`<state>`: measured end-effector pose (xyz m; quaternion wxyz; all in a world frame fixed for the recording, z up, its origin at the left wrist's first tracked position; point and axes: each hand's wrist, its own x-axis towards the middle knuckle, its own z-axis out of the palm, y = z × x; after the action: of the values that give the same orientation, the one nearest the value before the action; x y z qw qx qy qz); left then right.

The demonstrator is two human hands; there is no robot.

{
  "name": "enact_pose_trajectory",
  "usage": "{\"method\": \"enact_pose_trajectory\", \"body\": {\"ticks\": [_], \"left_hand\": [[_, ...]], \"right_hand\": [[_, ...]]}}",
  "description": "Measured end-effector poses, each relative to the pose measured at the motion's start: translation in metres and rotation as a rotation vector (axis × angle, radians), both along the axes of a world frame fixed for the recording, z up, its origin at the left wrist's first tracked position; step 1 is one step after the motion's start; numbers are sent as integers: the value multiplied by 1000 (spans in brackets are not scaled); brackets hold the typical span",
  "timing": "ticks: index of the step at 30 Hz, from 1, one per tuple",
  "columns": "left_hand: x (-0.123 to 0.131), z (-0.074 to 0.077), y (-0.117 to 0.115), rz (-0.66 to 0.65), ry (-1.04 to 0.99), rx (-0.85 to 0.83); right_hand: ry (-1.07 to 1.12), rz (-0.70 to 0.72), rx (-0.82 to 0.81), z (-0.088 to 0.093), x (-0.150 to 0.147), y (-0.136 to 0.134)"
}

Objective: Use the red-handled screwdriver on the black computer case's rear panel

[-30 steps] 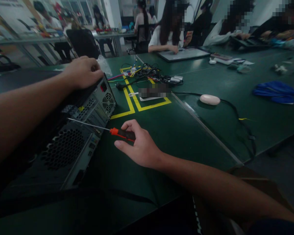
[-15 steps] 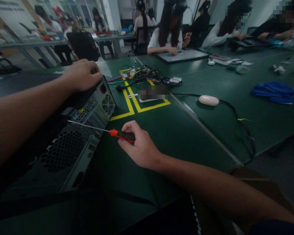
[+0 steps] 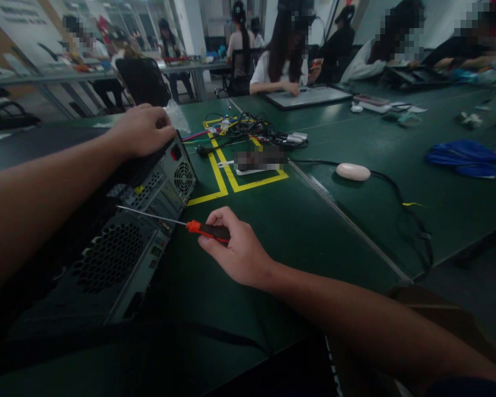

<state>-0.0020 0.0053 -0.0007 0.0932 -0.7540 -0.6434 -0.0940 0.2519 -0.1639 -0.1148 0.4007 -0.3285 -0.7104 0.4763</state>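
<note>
a slip of the screwdriver [image 3: 195,226] across the rear of the computer case [image 3: 119,248] could be caused by slanted pressure. beside the case, its orange-and-black handle is gripped by the right hand [image 3: 242,248]; its shaft is thin. the left hand [image 3: 140,130] is rested atop the case, its grip unclear.

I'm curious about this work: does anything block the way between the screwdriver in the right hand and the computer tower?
Nothing visible does. From the right hand, the screwdriver points unobstructed at the rear of the computer tower; whether its tip touches is unclear. The left hand rests on top, out of the way.
</note>
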Motion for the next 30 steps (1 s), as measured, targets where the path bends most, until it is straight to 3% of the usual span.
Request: {"method": "enact_pose_trajectory", "body": {"ticks": [12,18,30], "left_hand": [[-1,1,1,-10,21,0],[-2,-2,2,3,-20,23],[-1,-2,0,5,-36,29]], "right_hand": [[-25,19,59,2,0,1],[38,49,-30,2,-1,-2],[8,32,18,-1,-1,-1]]}}
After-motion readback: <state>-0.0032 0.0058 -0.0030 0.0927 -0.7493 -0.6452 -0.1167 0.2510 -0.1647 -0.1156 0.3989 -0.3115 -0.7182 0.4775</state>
